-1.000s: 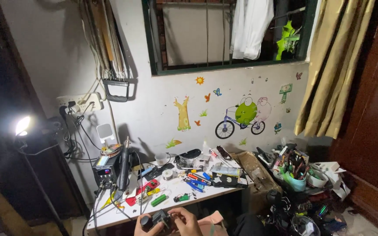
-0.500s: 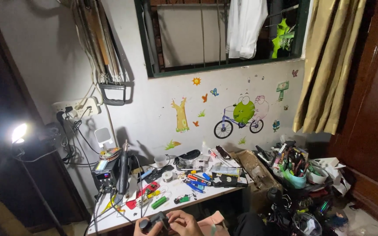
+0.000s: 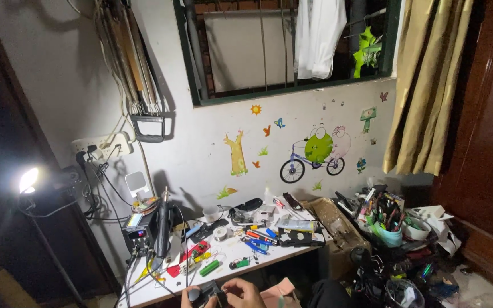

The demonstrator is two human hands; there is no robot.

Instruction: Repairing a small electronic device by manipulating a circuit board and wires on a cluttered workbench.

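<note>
— How many hands?
— Two, at the desk's (image 3: 292, 258) near edge: a left hand (image 3: 188, 299) and a right hand (image 3: 245, 294), sharing one dark gadget (image 3: 211, 293).
— On the desk?
— One white cup (image 3: 211, 213), one tape roll (image 3: 219, 232), one green cylinder (image 3: 209, 267), one meter box (image 3: 137, 232) at the left edge.
— Pens?
— Perhaps five near the middle; too small to tell.
— Elsewhere?
— One lamp (image 3: 28, 179), one curtain (image 3: 427, 85), one wall socket strip (image 3: 102, 145).

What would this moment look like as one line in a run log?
hands: both on small dark device | place: front edge of white workbench | nearby: green cylinder, soldering station
</note>
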